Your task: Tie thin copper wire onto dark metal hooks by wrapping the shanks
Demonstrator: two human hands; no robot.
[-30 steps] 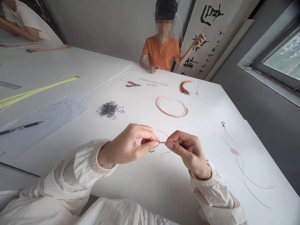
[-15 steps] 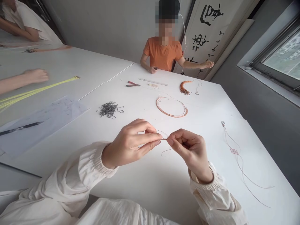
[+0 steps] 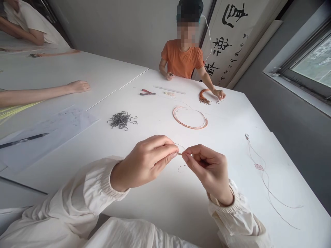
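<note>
Fingertips of my left hand (image 3: 146, 161) pinch a thin copper-coloured line (image 3: 180, 154) from one side. Thumb and index finger of my right hand (image 3: 210, 170) pinch the same line a short way off. The short stretch between the two hands looks thicker, perhaps wound. One loose strand arcs up behind the fingertips and a curled end hangs below. Whether a hook is inside the fingers is hidden. Beyond my hands lie a coil of copper-coloured line (image 3: 190, 128) and a pile of dark fishing hooks (image 3: 120, 120).
To the right lies a line with a hook (image 3: 246, 136) and a small tag (image 3: 258, 167). Pliers (image 3: 147, 92), a ruler (image 3: 169, 90) and an orange bundle (image 3: 204, 97) lie farther back. A pen (image 3: 24, 140) rests on paper (image 3: 64, 127) at left. Across sits a person in orange (image 3: 183, 60).
My left fingers have closed together more, and my hands are slightly nearer each other. The person opposite has reached down to the table beside the orange bundle. Another person's arm at left extends farther in.
</note>
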